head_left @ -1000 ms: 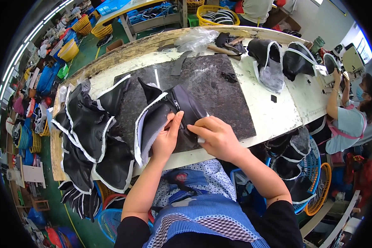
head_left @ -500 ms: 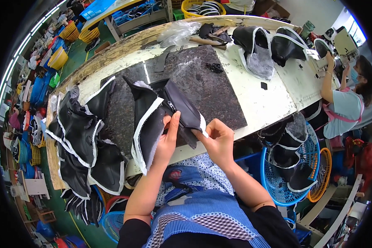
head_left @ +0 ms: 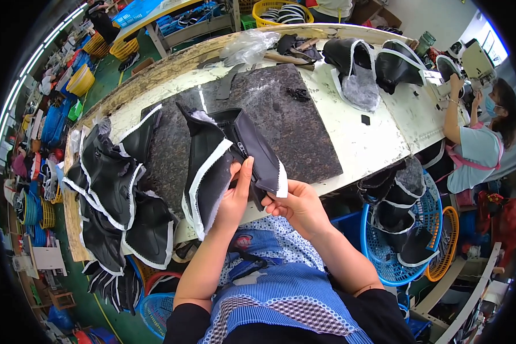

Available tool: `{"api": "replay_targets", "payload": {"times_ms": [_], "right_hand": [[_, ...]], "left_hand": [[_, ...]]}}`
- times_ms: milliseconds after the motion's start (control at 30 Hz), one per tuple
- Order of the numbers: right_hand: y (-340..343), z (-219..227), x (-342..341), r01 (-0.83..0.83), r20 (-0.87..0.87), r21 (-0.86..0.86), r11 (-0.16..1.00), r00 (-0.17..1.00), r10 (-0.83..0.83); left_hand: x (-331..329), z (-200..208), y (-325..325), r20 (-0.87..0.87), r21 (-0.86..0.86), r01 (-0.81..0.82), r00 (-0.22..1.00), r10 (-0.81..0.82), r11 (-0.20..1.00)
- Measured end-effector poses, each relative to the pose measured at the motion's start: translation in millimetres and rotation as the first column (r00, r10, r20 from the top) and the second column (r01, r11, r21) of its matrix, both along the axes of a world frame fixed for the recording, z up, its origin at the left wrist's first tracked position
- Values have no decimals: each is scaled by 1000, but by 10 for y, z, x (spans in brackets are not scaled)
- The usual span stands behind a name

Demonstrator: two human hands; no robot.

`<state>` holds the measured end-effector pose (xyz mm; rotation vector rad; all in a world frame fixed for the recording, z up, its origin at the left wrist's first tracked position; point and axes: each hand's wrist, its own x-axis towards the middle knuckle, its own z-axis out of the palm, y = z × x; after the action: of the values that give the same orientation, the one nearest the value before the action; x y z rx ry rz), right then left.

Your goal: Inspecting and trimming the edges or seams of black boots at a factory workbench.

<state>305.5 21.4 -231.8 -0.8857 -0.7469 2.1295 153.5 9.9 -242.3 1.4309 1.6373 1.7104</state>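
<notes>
Between my hands is a black leather shoe upper (head_left: pixel 207 166) with white-taped edges, grey fur lining and a zipper (head_left: pixel 242 148) down its opening. My left hand (head_left: pixel 235 198) grips it at the middle, thumb lying beside the zipper and fingers tucked inside. With thumb and fingers, my right hand (head_left: pixel 297 207) pinches the white-edged lower right corner of the piece. The upper is held over the near edge of a dark, worn board (head_left: pixel 292 123), partly hiding that board.
A pile of black uppers (head_left: pixel 106 189) lies at the table's left end. Two more uppers (head_left: pixel 355 69) stand at the far right. A blue basket (head_left: pixel 378 252) holds others beside the table. A co-worker (head_left: pixel 479 135) sits at a sewing machine (head_left: pixel 477 60). A clear plastic bag (head_left: pixel 249 46) lies at the back.
My right hand has moved slightly down and turned, its fingers now showing more beneath the corner. The upper's right flap has shifted a little; my left hand keeps its hold.
</notes>
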Motion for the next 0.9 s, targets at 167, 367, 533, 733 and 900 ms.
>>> {"api": "replay_targets", "payload": {"times_ms": [167, 367, 533, 733, 900], "right_hand": [[116, -51, -94, -12, 91, 57, 998, 996, 7], [222, 78, -159, 74, 11, 150, 986, 997, -76], [227, 133, -218, 39, 8, 151, 988, 999, -41], [230, 165, -244, 68, -47, 171, 983, 997, -61], [179, 276, -258, 46, -7, 258, 965, 999, -46]], "left_hand": [[-14, 300, -224, 490, -193, 220, 866, -100, 956], [-105, 161, -373, 328, -107, 383, 885, -331, 918], [-113, 18, -332, 200, -30, 369, 913, -356, 929], [-134, 34, -377, 297, -205, 409, 892, -341, 889], [-160, 20, -345, 182, -91, 364, 921, -344, 927]]}}
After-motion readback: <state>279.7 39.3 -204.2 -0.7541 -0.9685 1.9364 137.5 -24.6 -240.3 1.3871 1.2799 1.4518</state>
